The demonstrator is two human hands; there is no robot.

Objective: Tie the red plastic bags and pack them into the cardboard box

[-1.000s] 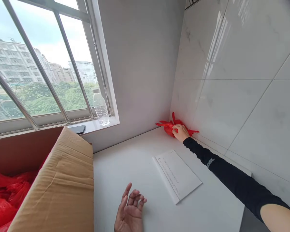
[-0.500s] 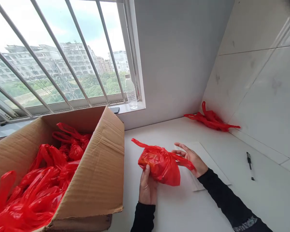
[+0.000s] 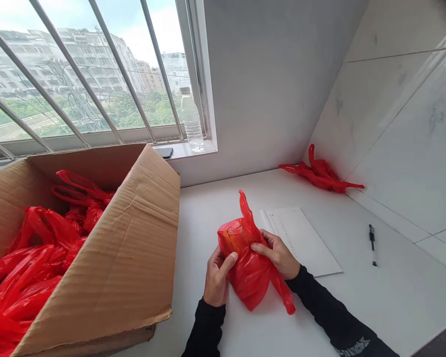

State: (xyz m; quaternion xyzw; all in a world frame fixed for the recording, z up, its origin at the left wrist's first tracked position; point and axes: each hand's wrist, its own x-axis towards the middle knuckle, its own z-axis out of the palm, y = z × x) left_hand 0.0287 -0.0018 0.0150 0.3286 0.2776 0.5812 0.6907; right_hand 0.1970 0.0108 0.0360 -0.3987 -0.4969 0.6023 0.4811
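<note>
A tied red plastic bag (image 3: 247,270) with something yellowish inside sits between both my hands just above the white counter (image 3: 357,307). My left hand (image 3: 216,277) grips its left side, thumb on top. My right hand (image 3: 278,254) is closed round the bag's upper right, near its knotted handles. To the left stands an open cardboard box (image 3: 134,238) filled with several more red bags (image 3: 33,258). Another red bag (image 3: 319,173) lies alone in the far corner against the tiled wall.
A sheet of printed paper (image 3: 305,240) lies right behind my hands, and a black pen (image 3: 372,238) lies to its right. A clear water bottle (image 3: 192,121) and a dark phone (image 3: 165,151) rest on the window sill. Tiled wall closes the right side.
One second ago my right hand touched the corner bag and my left was empty. Both hands now grip a red bag in front of me, turned more upright.
</note>
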